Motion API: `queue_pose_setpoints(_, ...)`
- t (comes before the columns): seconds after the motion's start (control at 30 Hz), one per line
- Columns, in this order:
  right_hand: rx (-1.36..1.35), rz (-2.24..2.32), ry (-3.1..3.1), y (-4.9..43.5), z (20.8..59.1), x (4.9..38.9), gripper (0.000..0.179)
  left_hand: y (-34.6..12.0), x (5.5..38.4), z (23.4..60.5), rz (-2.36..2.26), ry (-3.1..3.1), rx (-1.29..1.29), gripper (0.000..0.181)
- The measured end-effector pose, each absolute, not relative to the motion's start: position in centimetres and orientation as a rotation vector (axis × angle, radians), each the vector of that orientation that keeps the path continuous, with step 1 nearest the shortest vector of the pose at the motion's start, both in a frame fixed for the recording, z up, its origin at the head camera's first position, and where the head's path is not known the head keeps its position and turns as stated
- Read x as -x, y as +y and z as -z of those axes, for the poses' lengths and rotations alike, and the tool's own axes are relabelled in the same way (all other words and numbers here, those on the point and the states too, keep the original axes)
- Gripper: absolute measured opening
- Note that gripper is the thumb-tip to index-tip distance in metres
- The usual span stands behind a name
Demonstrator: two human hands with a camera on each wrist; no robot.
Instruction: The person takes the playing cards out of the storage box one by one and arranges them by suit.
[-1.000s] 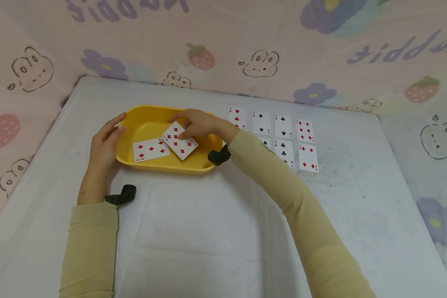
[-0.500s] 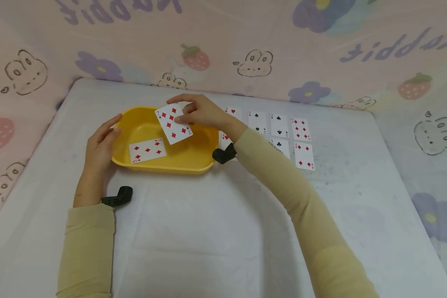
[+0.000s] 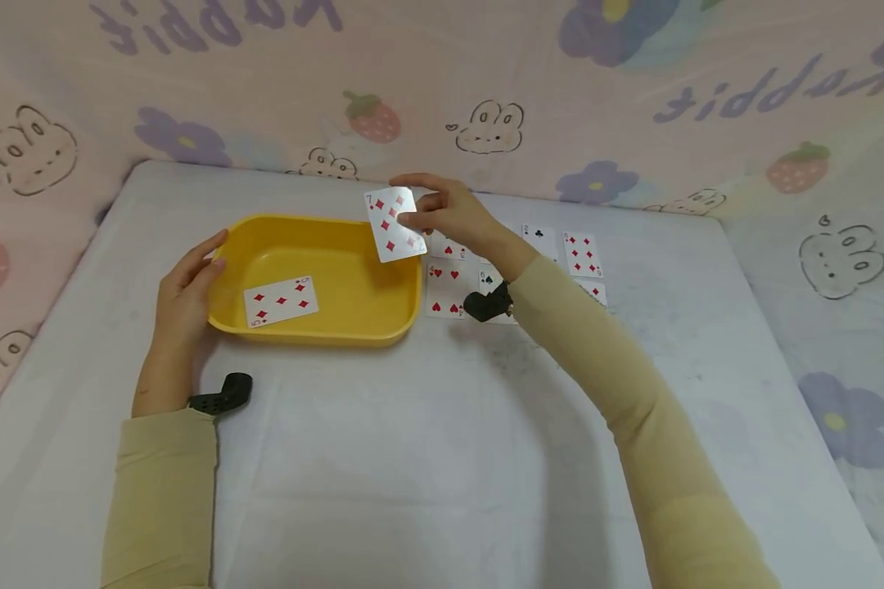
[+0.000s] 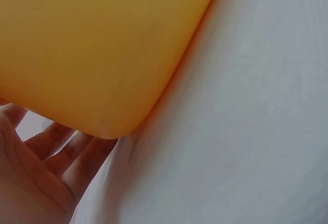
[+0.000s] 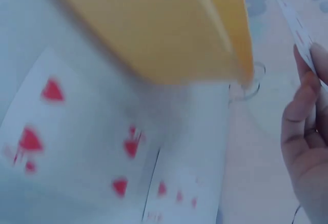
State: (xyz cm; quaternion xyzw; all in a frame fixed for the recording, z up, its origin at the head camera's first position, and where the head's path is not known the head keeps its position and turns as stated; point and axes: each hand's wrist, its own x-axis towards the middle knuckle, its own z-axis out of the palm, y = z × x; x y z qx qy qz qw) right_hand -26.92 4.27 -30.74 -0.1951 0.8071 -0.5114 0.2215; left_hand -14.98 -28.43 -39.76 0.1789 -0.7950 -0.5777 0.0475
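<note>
At the left end of the yellow plastic tub (image 3: 313,331), my left hand (image 3: 180,303) holds the rim, with the thumb at the edge; in the left wrist view the fingers pass behind its wall. Inside the tub a five of diamonds playing card (image 3: 281,302) lies face up. My right hand (image 3: 453,214) pinches a seven of diamonds playing card (image 3: 392,225) between thumb and fingers, raised over the tub's far right corner. The right wrist view catches this card nearly edge-on.
Right of the tub, face-up cards lie in two rows, partly hidden by my right arm. A four of hearts (image 3: 445,288) is nearest the tub and a six of diamonds (image 3: 583,255) sits at the far right. A patterned cloth (image 3: 412,90) hangs behind the table.
My right hand has lifted the seven of diamonds from the tub and carried it right. The five of diamonds stays inside. My left hand keeps its place on the tub.
</note>
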Motion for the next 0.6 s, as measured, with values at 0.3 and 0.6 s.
queue_pose_setpoints(0.3,0.401,1.477,2.329,9.9,32.7,28.4,0.052,-28.4,14.9,39.7,1.755,-2.429,-0.548,0.040)
queue_pose_setpoints(0.6,0.223,1.535,2.422,16.7,33.5,28.8,0.055,-28.3,15.0,39.7,1.763,-2.425,-0.568,0.040)
